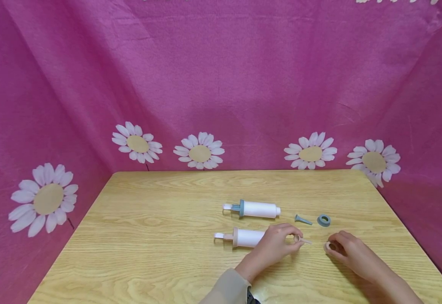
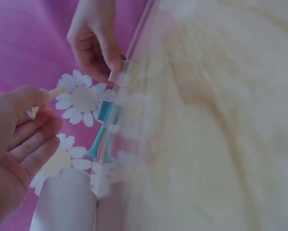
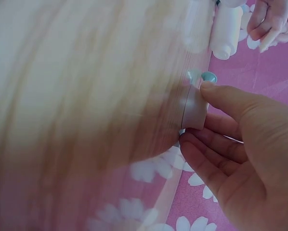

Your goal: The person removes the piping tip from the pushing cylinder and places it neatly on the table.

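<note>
My left hand (image 1: 276,242) pinches a small beige funnel-ended nozzle (image 1: 306,242) between thumb and fingertip, its thin stem pointing right. In the left wrist view the nozzle (image 2: 58,91) sticks out past the fingertips. To the right, my right hand (image 1: 352,251) grips a beige ring cap (image 1: 328,245) low at the tabletop. The right wrist view shows the ring cap (image 3: 196,108) between thumb and fingers. Partly behind the left hand lies a white plunger tube (image 1: 248,237) with a beige collar and handle.
A second white plunger tube (image 1: 260,209), with a blue-grey collar, lies farther back. To its right are a blue-grey nozzle (image 1: 303,219) and a blue-grey ring cap (image 1: 323,224). Pink cloth (image 1: 221,84) with daisies hangs around the wooden table (image 1: 148,236).
</note>
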A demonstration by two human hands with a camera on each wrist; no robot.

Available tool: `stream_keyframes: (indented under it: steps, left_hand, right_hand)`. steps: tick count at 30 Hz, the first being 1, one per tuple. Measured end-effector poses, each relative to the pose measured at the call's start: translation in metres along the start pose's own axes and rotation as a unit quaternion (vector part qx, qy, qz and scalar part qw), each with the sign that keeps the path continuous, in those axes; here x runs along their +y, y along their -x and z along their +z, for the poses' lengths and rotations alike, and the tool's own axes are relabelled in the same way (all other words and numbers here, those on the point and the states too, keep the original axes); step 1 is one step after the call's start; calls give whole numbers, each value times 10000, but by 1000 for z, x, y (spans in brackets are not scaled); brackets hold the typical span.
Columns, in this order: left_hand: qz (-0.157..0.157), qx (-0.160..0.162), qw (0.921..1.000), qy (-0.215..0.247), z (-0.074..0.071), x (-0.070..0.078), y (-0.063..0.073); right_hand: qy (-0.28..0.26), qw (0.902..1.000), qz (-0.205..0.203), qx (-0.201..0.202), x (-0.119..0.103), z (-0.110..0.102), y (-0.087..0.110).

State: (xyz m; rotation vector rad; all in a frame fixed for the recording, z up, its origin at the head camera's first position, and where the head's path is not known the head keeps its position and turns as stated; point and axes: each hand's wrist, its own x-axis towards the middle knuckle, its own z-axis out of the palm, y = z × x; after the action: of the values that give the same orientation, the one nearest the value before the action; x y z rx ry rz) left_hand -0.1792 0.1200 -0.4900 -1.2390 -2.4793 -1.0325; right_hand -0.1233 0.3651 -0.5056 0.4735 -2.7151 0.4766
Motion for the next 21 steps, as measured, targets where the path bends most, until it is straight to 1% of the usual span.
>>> stream_keyframes:
  steps: [2, 5, 8, 15, 21]
  left_hand:
    - [-71, -132, 9995, -286, 2, 3, -4]
    - [-46, -262, 9972, -703, 6, 5, -8]
    - [-54, -386, 9944, -987, 10, 6, -11]
    - [-312, -741, 9894, -1213, 17, 10, -15]
    - [-330, -1063, 9823, -1505, 19, 14, -19]
  right_hand:
    - [-46, 10000, -1, -22, 0, 0, 0]
    - [-97, 9999, 0, -52, 0, -1, 0]
    - [-109, 9999, 35, -118, 0, -1, 0]
    - [-111, 9999, -88, -48, 1, -1, 1]
    - [-92, 9999, -28, -118, 2, -1, 1]
